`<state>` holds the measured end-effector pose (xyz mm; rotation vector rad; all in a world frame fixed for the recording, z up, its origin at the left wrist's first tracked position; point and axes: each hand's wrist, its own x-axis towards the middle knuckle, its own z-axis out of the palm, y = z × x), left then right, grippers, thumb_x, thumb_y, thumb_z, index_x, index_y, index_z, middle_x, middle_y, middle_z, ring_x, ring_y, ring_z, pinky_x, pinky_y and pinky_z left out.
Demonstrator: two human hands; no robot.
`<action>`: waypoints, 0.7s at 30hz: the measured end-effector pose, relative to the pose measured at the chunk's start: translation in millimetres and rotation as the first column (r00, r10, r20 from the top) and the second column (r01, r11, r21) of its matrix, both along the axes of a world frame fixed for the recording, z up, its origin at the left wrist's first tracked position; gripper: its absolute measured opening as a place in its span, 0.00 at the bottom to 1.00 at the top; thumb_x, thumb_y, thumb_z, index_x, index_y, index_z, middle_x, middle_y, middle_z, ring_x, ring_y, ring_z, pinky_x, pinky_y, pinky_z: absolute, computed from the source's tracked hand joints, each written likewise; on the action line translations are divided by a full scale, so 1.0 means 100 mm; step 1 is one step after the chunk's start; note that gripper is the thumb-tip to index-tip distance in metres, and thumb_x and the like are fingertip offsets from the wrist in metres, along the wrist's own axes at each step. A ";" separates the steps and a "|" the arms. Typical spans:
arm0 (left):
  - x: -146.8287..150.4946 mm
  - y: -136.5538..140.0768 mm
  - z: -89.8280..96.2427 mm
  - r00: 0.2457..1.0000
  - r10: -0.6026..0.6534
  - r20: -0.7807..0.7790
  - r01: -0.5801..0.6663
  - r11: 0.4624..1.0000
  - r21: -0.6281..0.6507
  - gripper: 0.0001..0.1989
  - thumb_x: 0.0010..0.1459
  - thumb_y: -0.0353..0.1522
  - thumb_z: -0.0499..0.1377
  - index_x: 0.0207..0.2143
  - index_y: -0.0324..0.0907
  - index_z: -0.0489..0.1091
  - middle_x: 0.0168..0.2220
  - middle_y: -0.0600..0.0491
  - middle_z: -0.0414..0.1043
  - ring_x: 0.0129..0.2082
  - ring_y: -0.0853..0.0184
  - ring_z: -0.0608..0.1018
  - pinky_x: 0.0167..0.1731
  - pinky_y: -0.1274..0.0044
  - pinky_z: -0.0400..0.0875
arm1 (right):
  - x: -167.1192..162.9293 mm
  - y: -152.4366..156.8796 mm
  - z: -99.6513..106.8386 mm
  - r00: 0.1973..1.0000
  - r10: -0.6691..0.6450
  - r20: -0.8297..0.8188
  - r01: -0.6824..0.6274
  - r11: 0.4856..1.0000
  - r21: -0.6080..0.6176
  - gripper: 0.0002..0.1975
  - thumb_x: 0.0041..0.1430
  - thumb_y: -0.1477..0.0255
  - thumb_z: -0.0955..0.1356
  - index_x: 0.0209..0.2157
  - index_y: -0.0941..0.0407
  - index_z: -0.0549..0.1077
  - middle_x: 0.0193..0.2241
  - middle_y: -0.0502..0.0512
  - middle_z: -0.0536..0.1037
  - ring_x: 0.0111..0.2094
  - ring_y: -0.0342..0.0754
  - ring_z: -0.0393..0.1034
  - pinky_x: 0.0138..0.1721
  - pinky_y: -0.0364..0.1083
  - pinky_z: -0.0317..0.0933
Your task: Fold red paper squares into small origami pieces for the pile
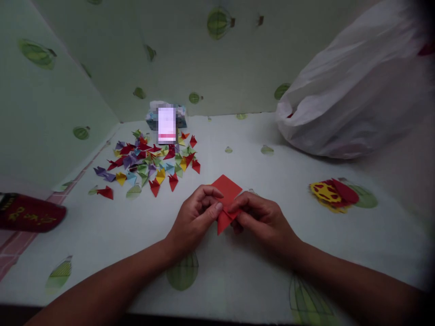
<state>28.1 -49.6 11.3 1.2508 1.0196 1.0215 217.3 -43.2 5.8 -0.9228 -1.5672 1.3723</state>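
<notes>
A red sheet of folding paper (227,188), partly folded, is held between my two hands above the table. My left hand (200,210) pinches its left side between thumb and fingers. On the right side, my right hand (260,212) grips the paper near a folded flap, with some fingertips tucked behind it. A pointed red corner hangs down between the hands. Beyond them to the left lies a pile of small folded paper pieces (149,159) in red, yellow, green, blue and purple.
A lit phone (166,122) leans against a tissue box (182,117) behind the pile. A white plastic bag (340,99) stands at the back right. Yellow and red paper cutouts (328,194) lie at right. A dark red object with yellow lettering (32,213) sits at the left edge.
</notes>
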 end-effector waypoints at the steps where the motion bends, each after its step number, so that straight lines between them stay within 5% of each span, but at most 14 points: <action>1: 0.00 0.00 0.00 1.000 -0.001 -0.007 0.001 1.000 0.007 0.08 0.63 0.34 0.62 0.42 0.42 0.69 0.30 0.57 0.69 0.28 0.72 0.70 0.30 0.79 0.64 | 0.00 0.00 0.00 1.000 0.004 0.011 -0.004 1.000 0.010 0.04 0.58 0.76 0.66 0.32 0.55 0.72 0.21 0.47 0.73 0.22 0.42 0.68 0.26 0.44 0.62; 12: 0.01 0.02 0.00 0.997 0.079 0.026 -0.079 0.997 0.009 0.06 0.60 0.32 0.62 0.37 0.42 0.68 0.28 0.58 0.69 0.25 0.74 0.68 0.27 0.81 0.63 | 0.00 0.00 0.01 0.993 0.091 -0.075 -0.096 0.993 -0.071 0.03 0.60 0.74 0.67 0.37 0.55 0.70 0.26 0.49 0.74 0.26 0.43 0.70 0.29 0.44 0.66; 17: 0.01 0.03 0.02 0.996 0.086 -0.006 -0.086 0.996 0.034 0.06 0.60 0.32 0.62 0.36 0.42 0.67 0.28 0.58 0.68 0.25 0.74 0.69 0.26 0.81 0.63 | 0.02 0.01 0.01 0.979 0.082 -0.185 -0.116 0.977 -0.179 0.12 0.65 0.62 0.68 0.43 0.56 0.71 0.28 0.52 0.77 0.27 0.44 0.72 0.31 0.45 0.67; 21: 0.00 0.04 0.03 0.994 0.082 -0.070 -0.075 0.992 0.103 0.06 0.60 0.32 0.62 0.37 0.42 0.67 0.29 0.57 0.69 0.27 0.72 0.71 0.28 0.79 0.65 | 0.00 0.04 0.02 0.985 0.091 -0.146 -0.133 0.941 -0.311 0.18 0.67 0.55 0.67 0.35 0.57 0.73 0.23 0.50 0.76 0.21 0.42 0.69 0.26 0.42 0.64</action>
